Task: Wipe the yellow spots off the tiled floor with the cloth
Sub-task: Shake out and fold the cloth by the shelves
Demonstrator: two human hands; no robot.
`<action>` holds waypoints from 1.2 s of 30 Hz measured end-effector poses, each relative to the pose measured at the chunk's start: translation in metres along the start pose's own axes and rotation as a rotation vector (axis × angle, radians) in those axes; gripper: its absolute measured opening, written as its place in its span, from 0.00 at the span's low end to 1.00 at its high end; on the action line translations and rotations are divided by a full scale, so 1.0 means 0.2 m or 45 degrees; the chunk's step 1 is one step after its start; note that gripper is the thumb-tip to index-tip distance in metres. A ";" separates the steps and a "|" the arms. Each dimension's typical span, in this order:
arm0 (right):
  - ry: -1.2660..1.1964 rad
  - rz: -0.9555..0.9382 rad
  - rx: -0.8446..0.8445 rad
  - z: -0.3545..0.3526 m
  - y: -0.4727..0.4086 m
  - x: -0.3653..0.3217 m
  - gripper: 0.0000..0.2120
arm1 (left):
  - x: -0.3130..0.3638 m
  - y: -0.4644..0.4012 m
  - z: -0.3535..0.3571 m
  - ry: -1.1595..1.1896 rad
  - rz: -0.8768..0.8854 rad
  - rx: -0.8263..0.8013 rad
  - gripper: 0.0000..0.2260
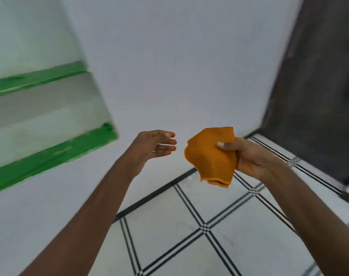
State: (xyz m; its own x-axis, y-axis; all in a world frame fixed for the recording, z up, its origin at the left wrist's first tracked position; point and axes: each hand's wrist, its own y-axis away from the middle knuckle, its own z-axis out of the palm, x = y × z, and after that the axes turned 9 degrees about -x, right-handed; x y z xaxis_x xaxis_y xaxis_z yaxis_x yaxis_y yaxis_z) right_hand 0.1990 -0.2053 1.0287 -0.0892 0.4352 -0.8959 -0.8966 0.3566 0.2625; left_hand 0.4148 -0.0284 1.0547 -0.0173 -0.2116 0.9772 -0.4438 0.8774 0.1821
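Note:
My right hand [255,156] holds a folded orange cloth [211,156] up in the air, thumb pressed on its front. My left hand [155,146] is raised just left of the cloth, fingers apart and holding nothing, a small gap between fingertips and cloth. Below both hands lies the white tiled floor [239,240] with black striped lines. No yellow spots show on the part of the floor in view.
A white wall [169,66] stands straight ahead and meets the floor at a dark skirting line. Built-in shelves with green edges [50,150] are set in the wall at the left. A dark doorway [319,96] is at the right.

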 end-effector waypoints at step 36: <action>-0.741 -0.316 1.594 -3.67 3.13 -0.02 0.28 | 0.18 -1.44 5.51 -0.203 -0.173 -1.675 0.11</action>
State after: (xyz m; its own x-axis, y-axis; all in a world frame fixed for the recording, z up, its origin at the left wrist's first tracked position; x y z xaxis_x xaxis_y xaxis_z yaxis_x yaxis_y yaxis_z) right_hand -0.6807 -0.5900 0.9335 0.4793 0.4186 -0.7714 0.1419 0.8304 0.5388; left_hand -0.4459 -0.7633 0.9171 -0.1863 -0.2988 0.9360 0.7382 0.5861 0.3340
